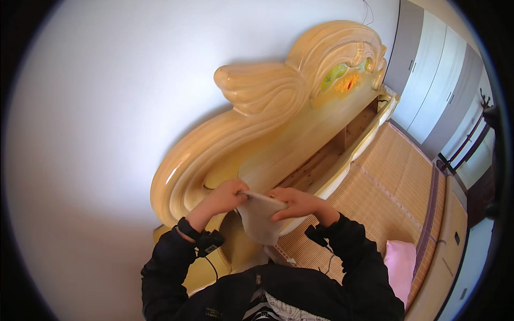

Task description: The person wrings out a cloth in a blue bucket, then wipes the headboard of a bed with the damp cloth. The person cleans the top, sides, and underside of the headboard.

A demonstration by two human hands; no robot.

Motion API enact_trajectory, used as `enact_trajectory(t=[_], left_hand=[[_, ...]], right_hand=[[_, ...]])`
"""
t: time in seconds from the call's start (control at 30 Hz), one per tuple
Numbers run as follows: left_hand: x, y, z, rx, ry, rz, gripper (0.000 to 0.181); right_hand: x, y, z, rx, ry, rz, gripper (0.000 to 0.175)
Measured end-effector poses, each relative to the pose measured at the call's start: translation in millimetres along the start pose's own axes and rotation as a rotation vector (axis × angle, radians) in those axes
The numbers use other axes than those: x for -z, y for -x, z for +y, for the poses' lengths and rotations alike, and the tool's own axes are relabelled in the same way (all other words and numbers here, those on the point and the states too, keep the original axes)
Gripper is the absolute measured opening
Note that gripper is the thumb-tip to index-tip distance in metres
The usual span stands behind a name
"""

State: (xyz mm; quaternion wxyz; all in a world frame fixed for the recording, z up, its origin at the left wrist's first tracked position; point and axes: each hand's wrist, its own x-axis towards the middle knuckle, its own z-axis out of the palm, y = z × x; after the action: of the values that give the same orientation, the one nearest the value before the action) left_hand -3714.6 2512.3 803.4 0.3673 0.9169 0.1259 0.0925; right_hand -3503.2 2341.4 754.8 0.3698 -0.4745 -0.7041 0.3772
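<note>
A whitish cloth [261,218] hangs between my two hands in front of my chest. My left hand [229,196] pinches its upper left corner, and my right hand [299,204] grips the upper right edge with the thumb below. The cloth's top edge is stretched between them while its lower part droops. Just beyond my hands stands a glossy, cream-yellow carved headboard [261,140] with moulded curves and a painted flower. Behind its lower panel a long brown storage compartment [321,160] lies uncovered.
A bed with a bamboo mat [385,176] extends to the right, with a pink pillow [401,265] near its far edge. A yellow bedside cabinet [200,267] stands at lower left. Tall wardrobe doors [433,76] and a dark coat stand [468,132] are at the right. A white wall [100,120] fills the left.
</note>
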Motion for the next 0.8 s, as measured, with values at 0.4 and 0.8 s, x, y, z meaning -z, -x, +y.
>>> enact_trajectory(t=[0.4, 0.8], left_hand=[[42, -52, 19, -0.007, 0.097, 0.562, 0.023], [104, 44, -59, 0.293, -0.272, 0.980, 0.025]], right_hand=[[43, -1, -5, -0.098, -1.426, 0.442, 0.068], [313, -150, 8, 0.259, 0.455, 1.115, 0.051]])
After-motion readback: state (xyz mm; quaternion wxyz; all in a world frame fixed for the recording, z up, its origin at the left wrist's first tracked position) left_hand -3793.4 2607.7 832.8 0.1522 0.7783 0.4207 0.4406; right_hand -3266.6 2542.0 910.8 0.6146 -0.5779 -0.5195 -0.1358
